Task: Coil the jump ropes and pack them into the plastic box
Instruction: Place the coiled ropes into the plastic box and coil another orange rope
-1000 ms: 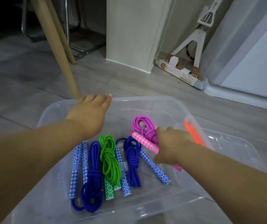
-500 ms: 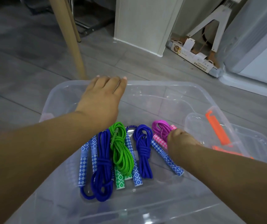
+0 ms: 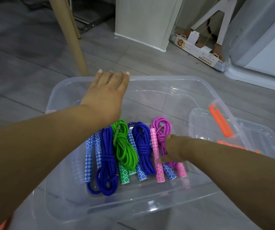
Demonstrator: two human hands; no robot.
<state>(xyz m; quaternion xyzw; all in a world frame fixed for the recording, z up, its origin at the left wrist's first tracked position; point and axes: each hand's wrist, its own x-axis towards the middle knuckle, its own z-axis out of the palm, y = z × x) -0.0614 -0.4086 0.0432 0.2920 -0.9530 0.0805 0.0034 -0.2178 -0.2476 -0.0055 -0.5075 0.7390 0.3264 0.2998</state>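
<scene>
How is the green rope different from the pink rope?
The green rope lies untouched between two blue ropes; the pink rope sits at the row's right end, held by the right hand. The green rope's handles are mostly hidden under its cord; one pink handle shows full length. Both are coiled, have diamond-patterned handles and lie in the clear box.

The left hand (image 3: pixel 106 97) lies flat, fingers straight, over the far rim of the clear plastic box (image 3: pixel 166 78). The right hand (image 3: pixel 175 149) curls down on the pink jump rope (image 3: pixel 161 128) (thumb against its handle). Just left of that hand lie a blue jump rope (image 3: pixel 141 146) and a green jump rope (image 3: pixel 123 146).
</scene>
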